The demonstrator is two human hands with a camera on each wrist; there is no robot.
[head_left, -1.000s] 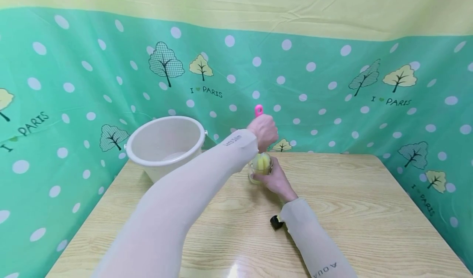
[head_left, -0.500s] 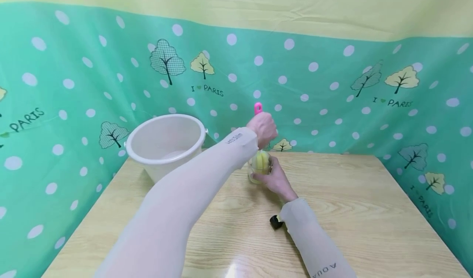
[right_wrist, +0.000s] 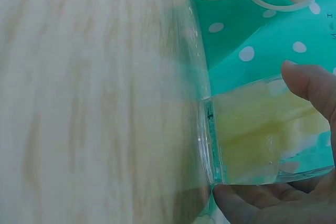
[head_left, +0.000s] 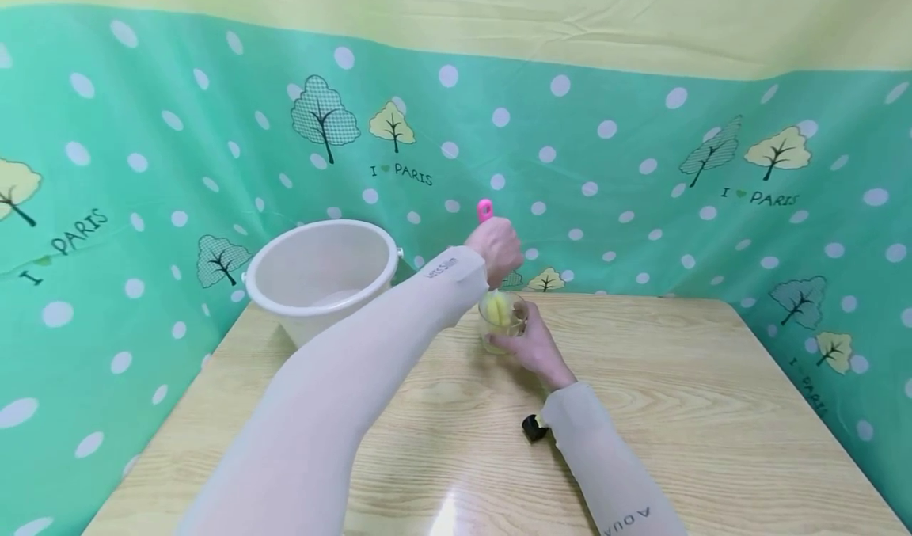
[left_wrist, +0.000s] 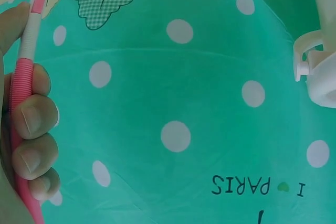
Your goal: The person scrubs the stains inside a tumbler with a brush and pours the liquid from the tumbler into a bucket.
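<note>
The left hand (head_left: 496, 247) grips a ribbed pink-and-white plastic handle (left_wrist: 22, 85), its long axis running steeply down from the fist to a yellow sponge head (head_left: 498, 309) inside a clear, round tumbler (head_left: 491, 332). The right hand (head_left: 532, 347), nearer the tumbler, curls round its side on the pale wood-grain table (head_left: 655, 362). The right wrist view adds what the head view hides — the sponge head reaching close to the tumbler's base.

Booth: dotted curtain (head_left: 456, 116), wood-grain table (head_left: 442, 417)
</note>
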